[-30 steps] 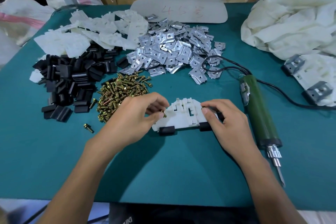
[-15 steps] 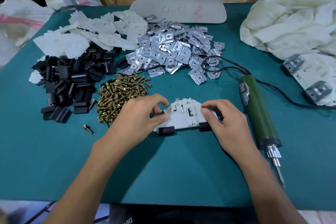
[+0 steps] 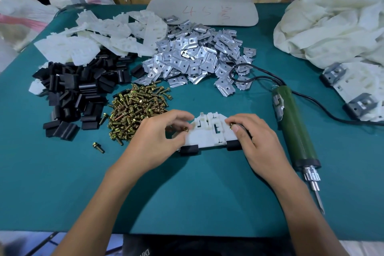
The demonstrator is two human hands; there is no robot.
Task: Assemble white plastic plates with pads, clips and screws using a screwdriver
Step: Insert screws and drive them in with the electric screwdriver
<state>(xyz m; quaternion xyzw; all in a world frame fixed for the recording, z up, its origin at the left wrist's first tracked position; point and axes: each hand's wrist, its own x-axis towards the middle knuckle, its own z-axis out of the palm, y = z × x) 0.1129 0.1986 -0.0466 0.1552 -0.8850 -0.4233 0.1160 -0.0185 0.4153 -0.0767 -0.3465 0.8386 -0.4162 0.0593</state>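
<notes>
A white plastic plate (image 3: 207, 134) lies flat on the green table in front of me, with a black pad (image 3: 188, 149) under its left corner and another black pad (image 3: 233, 144) under its right. My left hand (image 3: 158, 139) pinches a brass screw (image 3: 185, 129) at the plate's left end. My right hand (image 3: 255, 141) pinches a second brass screw (image 3: 231, 125) at the plate's right end. The green electric screwdriver (image 3: 294, 129) lies untouched just right of my right hand, bit toward me.
Behind the plate lie a heap of brass screws (image 3: 135, 110), black pads (image 3: 76, 91), loose white plates (image 3: 99, 37) and metal clips (image 3: 197, 58). One stray screw (image 3: 98, 147) sits alone. Finished plates (image 3: 353, 91) and white cloth (image 3: 332, 25) fill the right. The screwdriver's cable (image 3: 257, 78) curls by the clips.
Both hands have stayed at the plate's ends. My left fingers have shifted a little, bringing the screw onto the plate's left end. The screwdriver has not moved.
</notes>
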